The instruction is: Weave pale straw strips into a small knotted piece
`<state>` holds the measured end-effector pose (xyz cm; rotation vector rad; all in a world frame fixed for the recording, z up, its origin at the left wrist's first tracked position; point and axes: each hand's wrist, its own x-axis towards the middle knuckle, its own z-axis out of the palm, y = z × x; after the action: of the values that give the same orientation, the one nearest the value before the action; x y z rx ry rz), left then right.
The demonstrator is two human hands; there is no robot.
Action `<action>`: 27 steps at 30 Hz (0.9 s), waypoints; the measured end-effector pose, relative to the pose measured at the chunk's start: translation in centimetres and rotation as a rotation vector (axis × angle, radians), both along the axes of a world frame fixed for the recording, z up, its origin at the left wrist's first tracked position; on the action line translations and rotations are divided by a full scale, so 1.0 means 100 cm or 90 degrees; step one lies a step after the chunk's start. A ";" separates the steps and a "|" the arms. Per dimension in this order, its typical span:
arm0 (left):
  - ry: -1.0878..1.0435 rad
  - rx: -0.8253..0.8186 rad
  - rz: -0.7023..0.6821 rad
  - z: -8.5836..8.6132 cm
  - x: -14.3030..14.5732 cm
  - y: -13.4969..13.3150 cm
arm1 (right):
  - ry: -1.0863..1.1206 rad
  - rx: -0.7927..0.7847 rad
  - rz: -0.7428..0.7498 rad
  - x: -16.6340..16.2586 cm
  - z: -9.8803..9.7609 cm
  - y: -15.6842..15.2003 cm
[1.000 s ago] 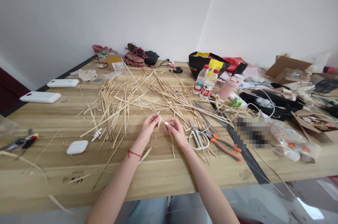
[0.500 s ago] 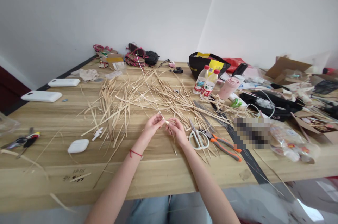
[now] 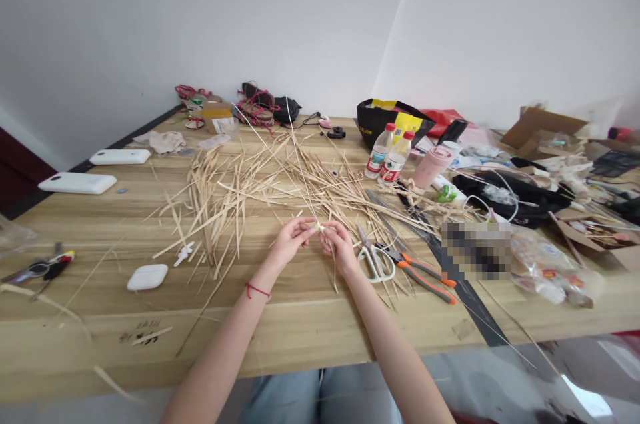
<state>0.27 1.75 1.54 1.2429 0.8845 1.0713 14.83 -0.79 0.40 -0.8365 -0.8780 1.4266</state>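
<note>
Both hands meet above the middle of the table, pinching a small pale piece of straw weaving (image 3: 319, 228). My left hand (image 3: 293, 239) is closed on its left side, fingertips together. My right hand (image 3: 339, 246) grips the right side, and a thin straw strip (image 3: 335, 274) hangs below it. Two long thin pale strands (image 3: 301, 167) rise from the piece and spread apart toward the back. Loose straw strips (image 3: 225, 191) lie in a heap beyond my hands. White-handled scissors (image 3: 376, 263) rest just right of my right hand, beside orange-handled pliers (image 3: 425, 277).
Two water bottles (image 3: 395, 161), a pink cup (image 3: 433, 167) and a black-and-yellow bag (image 3: 373, 121) stand at the back right. Bags, boxes and plastic crowd the right side. A white earphone case (image 3: 147, 277) and two white devices (image 3: 77, 183) lie on the left.
The small straw piece and my fingertips have shifted slightly right. The long strands have swung, now fanning apart rather than crossing. My fingers have closed nearer together around the piece.
</note>
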 end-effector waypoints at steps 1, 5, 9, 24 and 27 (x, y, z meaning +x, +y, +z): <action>0.002 0.005 -0.001 0.000 0.000 0.000 | 0.003 -0.007 0.004 0.001 0.000 0.000; 0.019 0.023 -0.006 -0.001 0.000 0.000 | -0.007 -0.015 0.014 0.003 0.001 -0.001; 0.037 0.032 0.001 -0.004 0.001 0.001 | -0.036 0.026 0.016 0.003 0.003 0.000; 0.182 0.202 0.174 0.005 0.007 -0.015 | -0.176 0.098 -0.038 0.000 -0.008 0.003; 0.161 0.177 0.163 -0.002 0.006 -0.011 | -0.203 0.119 -0.050 0.001 -0.010 0.003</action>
<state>0.90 0.70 1.34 1.5505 1.1390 1.2906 14.89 -0.44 -0.59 -0.9592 -1.1869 1.1388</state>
